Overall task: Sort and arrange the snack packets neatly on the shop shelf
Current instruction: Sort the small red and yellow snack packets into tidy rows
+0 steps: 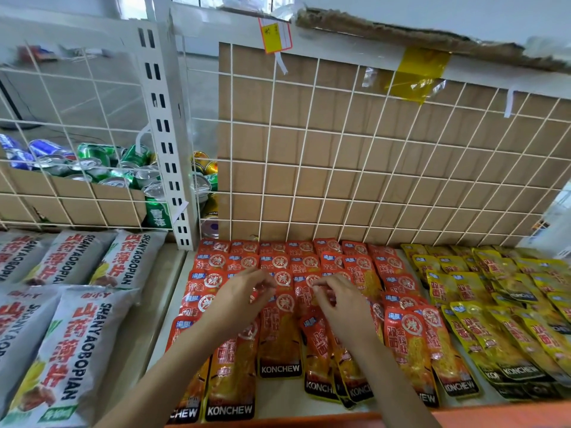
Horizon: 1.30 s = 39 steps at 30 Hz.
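Overlapping red packets (279,335), many half-hidden

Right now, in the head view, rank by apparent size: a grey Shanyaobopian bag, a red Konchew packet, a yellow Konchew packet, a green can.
1. grey Shanyaobopian bag, clearly largest.
2. red Konchew packet and yellow Konchew packet: alike, not ranked.
3. green can, looks smallest, but it sits farther back behind the mesh, so this is unsure.

Centre: red-orange KONCHEW packets (279,335). Right: yellow KONCHEW packets (482,335). Lower left: grey bags (71,350), red lettering. Left: green cans (92,153).
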Motion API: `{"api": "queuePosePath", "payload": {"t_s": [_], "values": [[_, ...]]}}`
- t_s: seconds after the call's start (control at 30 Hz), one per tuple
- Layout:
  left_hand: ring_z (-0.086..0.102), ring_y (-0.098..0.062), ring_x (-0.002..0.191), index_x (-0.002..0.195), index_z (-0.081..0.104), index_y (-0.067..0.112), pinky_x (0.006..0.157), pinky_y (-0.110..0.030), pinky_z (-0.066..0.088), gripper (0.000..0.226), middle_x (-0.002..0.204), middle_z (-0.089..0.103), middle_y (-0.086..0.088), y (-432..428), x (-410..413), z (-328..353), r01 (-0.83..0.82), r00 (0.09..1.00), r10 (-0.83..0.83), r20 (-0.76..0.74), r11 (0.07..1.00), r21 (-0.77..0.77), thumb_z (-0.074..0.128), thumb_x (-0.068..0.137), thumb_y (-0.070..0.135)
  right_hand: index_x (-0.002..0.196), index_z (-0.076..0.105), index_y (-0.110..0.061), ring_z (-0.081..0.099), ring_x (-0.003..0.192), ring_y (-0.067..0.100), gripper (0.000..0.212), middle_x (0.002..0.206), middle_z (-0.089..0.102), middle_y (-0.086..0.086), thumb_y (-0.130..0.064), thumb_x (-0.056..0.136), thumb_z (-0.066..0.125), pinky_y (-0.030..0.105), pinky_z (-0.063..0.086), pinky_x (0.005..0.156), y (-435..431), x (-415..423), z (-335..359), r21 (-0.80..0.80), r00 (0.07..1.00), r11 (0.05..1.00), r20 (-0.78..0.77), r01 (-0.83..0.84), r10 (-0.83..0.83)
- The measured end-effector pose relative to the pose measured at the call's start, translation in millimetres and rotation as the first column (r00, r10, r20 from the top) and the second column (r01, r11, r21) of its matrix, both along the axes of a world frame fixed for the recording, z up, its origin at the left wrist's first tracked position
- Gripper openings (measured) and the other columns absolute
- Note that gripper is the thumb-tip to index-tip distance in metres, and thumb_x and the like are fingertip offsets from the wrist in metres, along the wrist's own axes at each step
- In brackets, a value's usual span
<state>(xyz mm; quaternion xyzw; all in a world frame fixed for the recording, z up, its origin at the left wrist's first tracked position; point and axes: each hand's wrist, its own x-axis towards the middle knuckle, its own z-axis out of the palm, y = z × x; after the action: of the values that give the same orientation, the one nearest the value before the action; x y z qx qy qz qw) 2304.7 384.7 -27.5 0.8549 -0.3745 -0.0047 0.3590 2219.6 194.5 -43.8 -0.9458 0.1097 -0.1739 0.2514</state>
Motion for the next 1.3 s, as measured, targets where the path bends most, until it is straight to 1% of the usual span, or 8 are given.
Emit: {"api": "queuePosePath", "payload": {"t_s": [0.17,0.3,0.47,0.67,0.83,0.93,1.17,1.3], "values": [[0.050,0.000,0.094,0.103,0.062,0.022,0.080,-0.008,0.037,0.013,0.102,0.052,0.016,-13,-29,-3,0.142,0.990,-0.142,-0.004,0.990,0.016,0.056,0.092,0.023,0.101,0.065,-0.020,0.052,0.089,0.001,0.018,0.101,0.057,-0.011,-0.027,0.094,0.050,0.003,0.034,0.066,-12,-16,7,-0.007,0.998,0.998,-0.009,0.068,-0.068],[0.042,0.000,0.103,0.117,0.057,0.026,0.088,-0.012,0.031,0.024,0.114,0.049,0.013,-25,-41,-15,0.193,0.980,-0.195,0.024,0.978,0.078,0.053,0.093,0.030,0.101,0.066,-0.020,0.055,0.099,0.009,0.018,0.100,0.053,-0.012,-0.031,0.090,0.057,0.008,0.033,0.071,-24,-42,11,0.014,0.988,0.989,-0.025,0.150,-0.150],[0.039,-0.005,0.114,0.120,0.053,0.031,0.099,-0.021,0.032,0.028,0.122,0.046,0.014,-33,-47,-20,0.213,0.976,-0.218,0.025,0.967,0.143,0.052,0.093,0.034,0.124,0.053,-0.023,0.052,0.099,0.009,0.086,0.101,0.042,-0.011,-0.083,0.065,0.036,0.023,0.040,0.079,-23,-58,19,-0.047,0.928,0.980,-0.316,0.194,-0.198],[0.040,-0.004,0.112,0.117,0.054,0.031,0.099,-0.022,0.035,0.025,0.121,0.046,0.015,-33,-48,-21,0.232,0.973,-0.233,-0.009,0.964,0.131,0.052,0.093,0.033,0.105,0.050,-0.027,0.049,0.088,0.004,0.047,0.094,0.049,-0.013,-0.053,0.071,0.069,0.015,0.037,0.068,-19,-53,21,0.113,0.926,0.964,-0.325,0.241,-0.193],[0.042,-0.001,0.105,0.117,0.055,0.029,0.094,-0.018,0.036,0.025,0.109,0.042,0.021,-30,-46,-19,0.221,0.975,-0.219,-0.032,0.971,0.091,0.054,0.092,0.031,0.079,0.052,-0.025,0.056,0.078,0.008,0.020,0.082,0.058,-0.013,-0.030,0.078,0.071,0.014,0.038,0.061,-27,-53,16,0.269,0.956,0.925,-0.189,0.269,-0.223],[0.044,0.003,0.102,0.119,0.055,0.029,0.087,-0.009,0.032,0.026,0.111,0.046,0.021,-27,-45,-17,0.179,0.983,-0.176,-0.051,0.983,0.049,0.053,0.093,0.031,0.074,0.057,-0.023,0.061,0.072,0.008,0.016,0.077,0.064,-0.008,-0.018,0.079,0.071,0.014,0.043,0.060,-31,-53,18,0.310,0.966,0.917,-0.148,0.251,-0.214],[0.047,0.002,0.102,0.119,0.055,0.029,0.082,-0.005,0.033,0.026,0.113,0.051,0.017,-24,-46,-14,0.152,0.986,-0.149,-0.069,0.987,0.048,0.053,0.093,0.031,0.072,0.059,-0.025,0.064,0.073,0.014,0.019,0.077,0.066,-0.005,-0.011,0.079,0.071,0.036,0.056,0.069,-36,-56,16,0.360,0.959,0.889,-0.134,0.282,-0.249],[0.050,0.001,0.098,0.118,0.055,0.026,0.080,-0.005,0.037,0.025,0.109,0.054,0.014,-24,-48,-6,0.129,0.986,-0.127,-0.105,0.992,0.011,0.054,0.093,0.031,0.075,0.060,-0.020,0.064,0.062,0.010,0.015,0.074,0.067,-0.002,-0.008,0.082,0.066,0.027,0.054,0.058,-35,-53,28,0.427,0.965,0.866,-0.132,0.261,-0.226]]}}
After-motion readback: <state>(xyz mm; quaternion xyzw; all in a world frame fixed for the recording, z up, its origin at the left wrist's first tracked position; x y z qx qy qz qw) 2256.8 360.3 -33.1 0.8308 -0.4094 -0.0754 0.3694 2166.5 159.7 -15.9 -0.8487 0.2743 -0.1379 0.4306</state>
